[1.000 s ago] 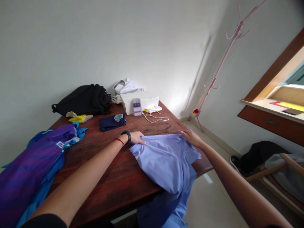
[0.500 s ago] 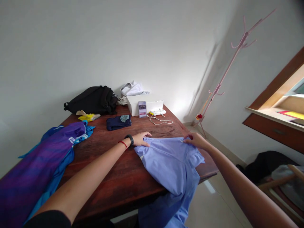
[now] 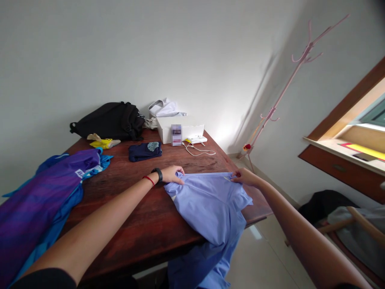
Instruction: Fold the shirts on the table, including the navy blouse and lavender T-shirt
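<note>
A light blue-purple shirt point(image 3: 204, 200) lies partly on the dark red-brown wooden table point(image 3: 126, 224), its lower part hanging over the front edge. My left hand point(image 3: 172, 175), with a black band and a red string at the wrist, grips the shirt's far left corner between thumb and fingers. At the far right corner my right hand point(image 3: 244, 177) pinches the cloth. The shirt's far edge runs fairly straight between the two hands, while the body has loose creases. Beyond my left hand rests a folded navy garment point(image 3: 141, 152) with a pale round print.
Purple and blue clothes point(image 3: 57, 188) cover the table's left side. Along the back are a black backpack point(image 3: 105, 120), a yellow packet point(image 3: 104, 143), a white box point(image 3: 189, 130) and a white cable point(image 3: 200, 152). A pink coat stand point(image 3: 285, 90) and a chair point(image 3: 357, 228) are at right.
The view has shifted slightly, so most things sit a little further left. The far edge of the shirt looks slightly straighter between my hands, which keep their hold.
</note>
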The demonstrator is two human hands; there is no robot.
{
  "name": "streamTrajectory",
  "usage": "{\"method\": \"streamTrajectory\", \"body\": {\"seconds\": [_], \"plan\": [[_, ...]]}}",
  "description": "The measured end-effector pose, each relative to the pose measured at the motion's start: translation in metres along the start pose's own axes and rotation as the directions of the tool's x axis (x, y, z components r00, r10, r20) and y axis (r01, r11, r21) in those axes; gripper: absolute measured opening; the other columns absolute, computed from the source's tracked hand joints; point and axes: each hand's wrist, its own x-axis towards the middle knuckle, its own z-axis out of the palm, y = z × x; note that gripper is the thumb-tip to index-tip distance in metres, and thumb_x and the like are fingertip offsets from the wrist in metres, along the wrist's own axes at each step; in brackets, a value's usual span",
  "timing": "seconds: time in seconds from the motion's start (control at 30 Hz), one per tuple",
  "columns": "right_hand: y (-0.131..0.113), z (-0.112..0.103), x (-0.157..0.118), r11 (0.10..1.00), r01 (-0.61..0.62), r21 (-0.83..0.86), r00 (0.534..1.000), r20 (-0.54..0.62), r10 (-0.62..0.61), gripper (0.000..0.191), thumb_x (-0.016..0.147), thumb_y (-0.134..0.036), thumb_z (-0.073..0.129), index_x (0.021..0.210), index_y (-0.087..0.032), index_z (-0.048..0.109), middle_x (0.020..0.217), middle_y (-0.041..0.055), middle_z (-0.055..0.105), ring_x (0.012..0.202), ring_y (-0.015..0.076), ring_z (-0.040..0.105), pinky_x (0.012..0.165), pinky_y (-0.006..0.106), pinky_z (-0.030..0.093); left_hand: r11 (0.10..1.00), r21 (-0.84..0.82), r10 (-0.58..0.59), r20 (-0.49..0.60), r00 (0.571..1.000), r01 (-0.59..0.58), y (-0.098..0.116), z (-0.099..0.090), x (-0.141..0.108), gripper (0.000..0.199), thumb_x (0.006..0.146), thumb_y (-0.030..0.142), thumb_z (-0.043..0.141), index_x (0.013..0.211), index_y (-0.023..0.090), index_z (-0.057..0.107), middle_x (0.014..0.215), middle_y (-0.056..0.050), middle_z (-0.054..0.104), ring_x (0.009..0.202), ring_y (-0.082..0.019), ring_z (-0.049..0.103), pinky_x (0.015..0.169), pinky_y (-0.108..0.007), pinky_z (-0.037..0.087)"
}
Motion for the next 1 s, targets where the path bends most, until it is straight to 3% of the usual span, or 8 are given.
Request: {"method": "streamTrajectory", "body": {"seconds": [0.13, 0.27, 0.47, 0.6, 0.7, 0.83, 1.0], "plan": [[-0.006, -0.003, -0.005, 0.991, 0.019, 0.136, 0.998, -0.065, -0.01, 0.04, 0.065, -0.056, 0.076, 0.063, -0.018, 0.062, 0.055, -0.0015, 0.056, 0.057, 0.015, 0.05, 0.054, 0.027, 0.038, 1.0, -0.023, 0.013, 0.074, 0.997, -0.011, 0.001, -0.003, -0.004, 0.065, 0.061, 0.055, 0.085, 0.113, 0.019, 0.068, 0.104, -0.004, 0.068, 0.094, -0.022, 0.06, 0.079, -0.027, 0.044], [-0.007, 0.002, -0.002, 0.955, 0.071, 0.288, 0.977, -0.215, -0.008, 0.044, 0.074, -0.061, 0.067, 0.076, -0.018, 0.062, 0.062, -0.0005, 0.059, 0.057, 0.0152, 0.052, 0.054, 0.026, 0.04, 0.998, -0.043, -0.045, 0.089, 0.995, 0.049, 0.001, -0.003, -0.003, 0.069, 0.061, 0.056, 0.085, 0.117, 0.019, 0.067, 0.106, -0.005, 0.068, 0.097, -0.023, 0.06, 0.081, -0.028, 0.044], [0.004, 0.016, 0.015, 0.992, -0.087, 0.095, 0.912, -0.392, 0.118, 0.021, 0.077, -0.038, 0.067, 0.082, -0.018, 0.065, 0.068, 0.0042, 0.066, 0.065, 0.0193, 0.059, 0.058, 0.027, 0.041, 0.996, -0.054, -0.071, 0.087, 0.994, 0.076, -0.001, -0.002, 0.0, 0.066, 0.063, 0.061, 0.082, 0.11, 0.018, 0.069, 0.104, -0.005, 0.069, 0.093, -0.021, 0.062, 0.076, -0.026, 0.045], [0.014, 0.02, 0.022, 0.992, -0.126, -0.005, 0.921, -0.372, 0.115, 0.008, 0.073, -0.027, 0.067, 0.072, -0.019, 0.067, 0.069, 0.0052, 0.068, 0.07, 0.0209, 0.061, 0.062, 0.028, 0.04, 0.997, -0.041, -0.058, 0.087, 0.995, 0.062, -0.002, -0.001, -0.001, 0.064, 0.061, 0.062, 0.083, 0.107, 0.019, 0.069, 0.096, -0.003, 0.07, 0.086, -0.02, 0.062, 0.069, -0.024, 0.043], [0.017, 0.02, 0.022, 0.992, -0.117, -0.054, 0.945, -0.312, 0.094, 0.015, 0.071, -0.033, 0.072, 0.074, -0.019, 0.071, 0.069, 0.005, 0.069, 0.069, 0.0217, 0.063, 0.061, 0.028, 0.04, 0.999, -0.031, -0.011, 0.09, 0.996, 0.014, -0.002, 0.0, -0.001, 0.057, 0.059, 0.053, 0.087, 0.102, 0.019, 0.07, 0.09, 0.0, 0.069, 0.081, -0.017, 0.06, 0.068, -0.023, 0.042], [0.018, 0.019, 0.023, 0.994, -0.064, -0.088, 0.969, -0.244, 0.041, 0.03, 0.064, -0.04, 0.079, 0.083, -0.017, 0.073, 0.076, 0.0058, 0.071, 0.07, 0.0214, 0.064, 0.062, 0.028, 0.042, 0.997, -0.035, 0.066, 0.083, 0.994, -0.063, 0.0, 0.001, -0.001, 0.033, 0.067, 0.039, 0.083, 0.089, 0.018, 0.07, 0.083, 0.001, 0.069, 0.077, -0.015, 0.059, 0.07, -0.022, 0.042], [0.016, 0.017, 0.022, 0.992, 0.022, -0.121, 0.98, -0.192, -0.045, 0.032, 0.066, -0.046, 0.074, 0.058, -0.019, 0.059, 0.055, 0.0006, 0.059, 0.057, 0.0165, 0.054, 0.055, 0.027, 0.036, 0.989, -0.064, 0.128, -0.042, 0.991, -0.13, 0.002, 0.0, -0.009, 0.021, 0.08, 0.033, 0.07, 0.095, 0.017, 0.07, 0.091, -0.002, 0.071, 0.083, -0.017, 0.062, 0.077, -0.025, 0.046]]}}
